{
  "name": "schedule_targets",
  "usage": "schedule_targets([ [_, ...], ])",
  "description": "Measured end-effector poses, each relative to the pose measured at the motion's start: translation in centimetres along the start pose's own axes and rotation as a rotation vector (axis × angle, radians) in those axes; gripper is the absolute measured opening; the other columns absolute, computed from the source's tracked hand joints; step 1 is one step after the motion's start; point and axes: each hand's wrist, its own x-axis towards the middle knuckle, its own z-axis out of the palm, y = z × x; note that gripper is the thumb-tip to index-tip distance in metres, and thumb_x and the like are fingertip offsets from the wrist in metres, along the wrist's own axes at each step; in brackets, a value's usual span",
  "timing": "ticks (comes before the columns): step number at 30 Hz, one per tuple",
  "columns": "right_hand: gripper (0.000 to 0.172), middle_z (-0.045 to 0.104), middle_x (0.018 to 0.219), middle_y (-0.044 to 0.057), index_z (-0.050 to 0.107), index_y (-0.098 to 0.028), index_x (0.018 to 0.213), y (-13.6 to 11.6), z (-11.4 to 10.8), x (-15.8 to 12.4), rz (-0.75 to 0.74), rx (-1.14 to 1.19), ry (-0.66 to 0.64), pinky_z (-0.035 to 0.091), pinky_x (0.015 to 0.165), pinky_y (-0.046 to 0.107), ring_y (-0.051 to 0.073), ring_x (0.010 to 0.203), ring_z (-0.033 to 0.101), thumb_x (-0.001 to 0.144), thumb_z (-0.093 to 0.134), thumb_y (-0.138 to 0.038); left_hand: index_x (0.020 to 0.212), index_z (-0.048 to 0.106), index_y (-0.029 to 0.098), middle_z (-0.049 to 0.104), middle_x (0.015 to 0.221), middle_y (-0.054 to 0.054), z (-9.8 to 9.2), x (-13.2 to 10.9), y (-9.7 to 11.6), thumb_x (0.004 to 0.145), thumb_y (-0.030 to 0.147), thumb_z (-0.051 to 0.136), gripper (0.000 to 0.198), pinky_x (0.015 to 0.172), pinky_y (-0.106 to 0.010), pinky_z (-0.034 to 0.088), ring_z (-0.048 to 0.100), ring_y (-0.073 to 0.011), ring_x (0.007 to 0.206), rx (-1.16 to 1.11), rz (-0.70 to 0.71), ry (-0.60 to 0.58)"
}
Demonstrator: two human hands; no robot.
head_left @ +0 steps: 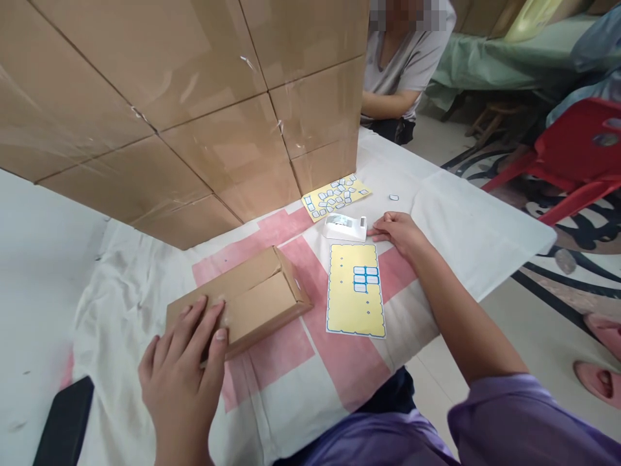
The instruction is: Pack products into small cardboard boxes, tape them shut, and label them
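A closed cardboard box [257, 285] lies on the tablecloth, with tape on its top. My left hand [187, 362] rests on its near left part, fingers spread over the top and thumb by the front edge. Right of the box is a yellow card [354, 317] with a blue border and several small blue-edged labels in its middle. Just beyond the card stands a white tape dispenser [345, 228]. My right hand [395, 232] is at the dispenser's right end, fingertips pinched together. Whatever they pinch is too small to make out.
Stacked, taped cartons [208, 110] form a wall behind the box. A second yellow card [334, 196] with many labels lies against them, and a loose label [393, 197] is nearby. A dark phone [65, 424] lies lower left. Another person [400, 71] sits beyond; a red chair [577, 149] stands right.
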Motion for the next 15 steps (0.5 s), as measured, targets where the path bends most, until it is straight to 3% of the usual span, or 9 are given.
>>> schedule_targets([
  [5,0.049,0.066,0.077,0.005,0.038,-0.02,0.061,-1.1,0.3,-1.9,0.016,-0.053,-0.055,0.048,0.043,0.02,0.02,0.068,0.074,0.069,0.086,-0.024,0.137,0.06,0.032,0.061,0.144,-0.004,0.1,0.1,0.2,0.099,0.032,0.05,0.039,0.107,-0.048,0.037,0.06,-0.0303,0.127,0.006,0.017,0.043],
  [8,0.045,0.069,0.09,0.007,0.04,-0.019,0.063,-2.4,1.0,-4.4,-0.033,-0.055,-0.163,0.046,0.047,0.021,0.018,0.068,0.073,0.074,0.083,-0.031,0.137,0.059,0.032,0.062,0.143,-0.005,0.1,0.0,0.2,0.099,0.031,0.051,0.039,0.1,-0.046,0.04,0.06,-0.0296,0.126,0.016,0.063,0.069],
  [12,0.043,0.07,0.093,0.005,0.038,-0.019,0.062,-5.7,3.9,-8.6,-0.178,-0.11,-0.451,0.047,0.054,0.024,0.016,0.067,0.071,0.082,0.074,-0.03,0.137,0.059,0.03,0.062,0.143,-0.005,0.1,-0.3,0.1,0.099,0.029,0.051,0.039,0.101,-0.045,0.039,0.06,-0.0286,0.126,0.031,0.108,0.091],
  [15,0.041,0.07,0.088,0.005,0.035,-0.02,0.061,-9.2,8.1,-11.3,-0.273,-0.288,-0.767,0.046,0.057,0.026,0.017,0.07,0.071,0.083,0.069,-0.024,0.135,0.06,0.031,0.062,0.143,-0.004,0.2,-0.2,-0.1,0.098,0.029,0.052,0.038,0.102,-0.045,0.038,0.06,-0.0273,0.127,0.03,0.12,0.092],
])
